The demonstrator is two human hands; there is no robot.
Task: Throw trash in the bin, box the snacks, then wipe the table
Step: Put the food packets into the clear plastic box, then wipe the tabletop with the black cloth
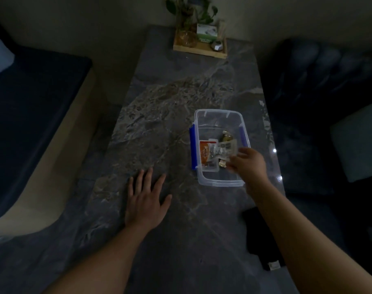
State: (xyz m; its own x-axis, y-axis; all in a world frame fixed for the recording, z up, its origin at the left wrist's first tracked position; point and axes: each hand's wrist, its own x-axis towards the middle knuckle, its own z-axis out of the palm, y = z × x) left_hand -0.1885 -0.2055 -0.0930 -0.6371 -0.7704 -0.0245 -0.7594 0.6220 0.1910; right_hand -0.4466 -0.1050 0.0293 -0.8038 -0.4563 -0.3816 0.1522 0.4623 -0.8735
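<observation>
A clear plastic box (219,115) with blue side clips stands on the dark marble table (159,124), right of centre. Inside it lie several snack packets: an orange one (204,154), a white printed one (225,148) and a greenish one (227,137). My right hand (247,164) reaches over the box's near right corner, with its fingers at the white packet and a small gold-wrapped snack (222,164); the grip is blurred. My left hand (145,200) rests flat on the table, fingers spread, holding nothing.
A dark cloth (259,236) lies on the table beside my right forearm. At the far end a wooden tray (198,49) carries a plant, a tissue box and small items. Dark sofas flank the table on both sides.
</observation>
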